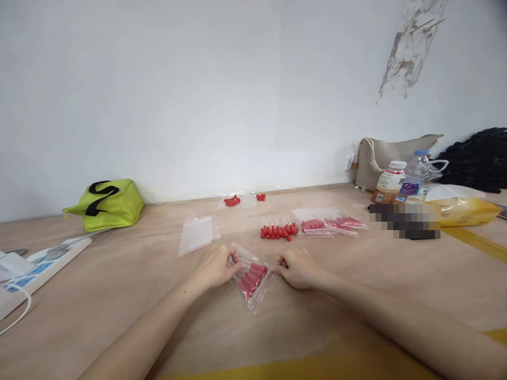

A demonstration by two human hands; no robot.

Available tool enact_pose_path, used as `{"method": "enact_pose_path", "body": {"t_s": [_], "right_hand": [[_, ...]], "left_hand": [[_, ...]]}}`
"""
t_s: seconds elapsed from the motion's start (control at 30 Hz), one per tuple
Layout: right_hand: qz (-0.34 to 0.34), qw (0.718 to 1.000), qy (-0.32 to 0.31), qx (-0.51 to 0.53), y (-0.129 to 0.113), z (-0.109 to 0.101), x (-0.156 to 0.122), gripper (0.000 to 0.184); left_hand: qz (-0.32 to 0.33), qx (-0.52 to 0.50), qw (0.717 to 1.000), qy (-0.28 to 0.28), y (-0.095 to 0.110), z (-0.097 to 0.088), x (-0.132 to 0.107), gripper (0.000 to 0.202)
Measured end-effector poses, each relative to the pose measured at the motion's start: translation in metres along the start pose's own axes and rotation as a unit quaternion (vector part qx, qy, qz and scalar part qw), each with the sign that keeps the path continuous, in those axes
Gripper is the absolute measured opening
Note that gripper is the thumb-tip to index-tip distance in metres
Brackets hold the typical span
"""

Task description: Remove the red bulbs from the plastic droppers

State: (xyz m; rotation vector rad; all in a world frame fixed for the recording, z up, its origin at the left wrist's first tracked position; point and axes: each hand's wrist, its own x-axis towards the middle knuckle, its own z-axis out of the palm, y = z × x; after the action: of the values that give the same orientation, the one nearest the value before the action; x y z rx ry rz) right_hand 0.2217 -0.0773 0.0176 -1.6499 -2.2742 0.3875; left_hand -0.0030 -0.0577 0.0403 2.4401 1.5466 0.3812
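A clear zip bag (249,272) with several red-bulbed droppers (252,278) inside is held tilted just above the table. My left hand (218,265) pinches its left side between thumb and fingers. At the bag's right edge, my right hand (295,268) has its fingertips closed on the corner. Beyond my hands lies a row of loose droppers with red bulbs (277,231) and clear stems. To their right are overlapping filled zip bags (330,221). A small stack of flat zip bags (197,235) without red contents lies past my left hand.
Near the wall, a plastic bag (246,200) lies with red bulbs (232,200). A lime-green bag (113,205) and power strip (43,269) are left. At right stand a drink bottle (390,182), a clear bottle (415,171), a yellow packet (465,208) and a beige bag (380,153).
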Motion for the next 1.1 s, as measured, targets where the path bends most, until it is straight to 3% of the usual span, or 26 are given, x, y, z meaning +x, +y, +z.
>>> {"method": "enact_pose_path", "body": {"t_s": [0.07, 0.17, 0.27, 0.33, 0.53, 0.77, 0.9, 1.1], "right_hand": [[-0.024, 0.999, -0.002, -0.033, -0.002, -0.002, 0.006, 0.016], [-0.057, 0.994, 0.063, -0.068, -0.005, -0.003, 0.017, 0.013], [-0.045, 0.988, 0.146, -0.034, -0.007, -0.001, 0.021, 0.013], [-0.024, 0.987, 0.157, -0.005, -0.007, 0.001, 0.019, 0.013], [0.034, 0.992, 0.086, 0.089, -0.001, 0.01, 0.005, 0.023], [0.047, 0.982, 0.025, 0.179, -0.007, 0.016, 0.004, 0.021], [0.052, 0.981, 0.029, 0.182, -0.008, 0.017, 0.004, 0.016], [0.065, 0.977, 0.048, 0.197, -0.008, 0.019, 0.001, 0.019]], "left_hand": [[0.122, 0.038, 0.992, 0.022, 0.002, -0.001, 0.0, 0.037], [0.225, 0.038, 0.972, -0.051, 0.0, 0.003, 0.002, 0.054], [0.208, 0.046, 0.97, -0.121, -0.006, 0.011, 0.002, 0.057], [0.169, 0.058, 0.975, -0.134, -0.01, 0.016, -0.001, 0.056], [0.023, 0.077, 0.995, -0.054, -0.003, 0.034, -0.009, 0.059], [-0.015, 0.094, 0.995, 0.002, 0.007, 0.044, -0.011, 0.062], [0.021, 0.105, 0.994, 0.034, 0.005, 0.045, -0.01, 0.058], [0.22, 0.135, 0.961, 0.103, 0.006, 0.035, 0.008, 0.035]]}}
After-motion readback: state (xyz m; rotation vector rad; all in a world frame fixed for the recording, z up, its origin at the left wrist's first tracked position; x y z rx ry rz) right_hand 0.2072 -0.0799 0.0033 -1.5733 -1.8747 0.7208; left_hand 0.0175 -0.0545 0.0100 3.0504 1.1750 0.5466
